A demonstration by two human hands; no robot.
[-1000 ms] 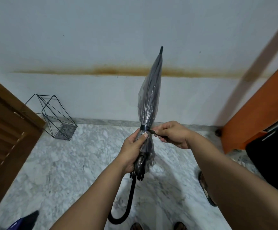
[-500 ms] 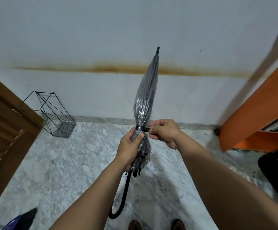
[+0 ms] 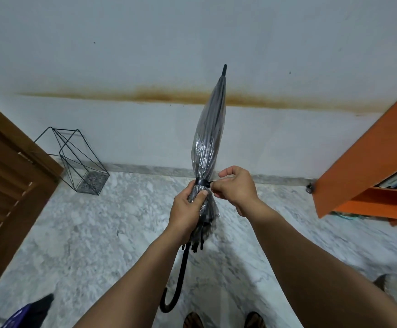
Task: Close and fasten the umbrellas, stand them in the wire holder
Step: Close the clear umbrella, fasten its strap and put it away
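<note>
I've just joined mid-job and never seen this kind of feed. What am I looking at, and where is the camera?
There is no machine: the one camera sits on a person's head, looking forward and down at two bare arms. The left hand grips the folded clear plastic umbrella with a black hooked handle, tip up. The right hand pinches the black fastening strap wrapped round it. The black wire holder stands on the grey marble floor at the white wall, left, with no umbrella in it.

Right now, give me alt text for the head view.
Left hand grips a closed clear plastic umbrella, tip up, while the right hand pinches its black strap. An empty black wire holder stands by the wall.
</note>
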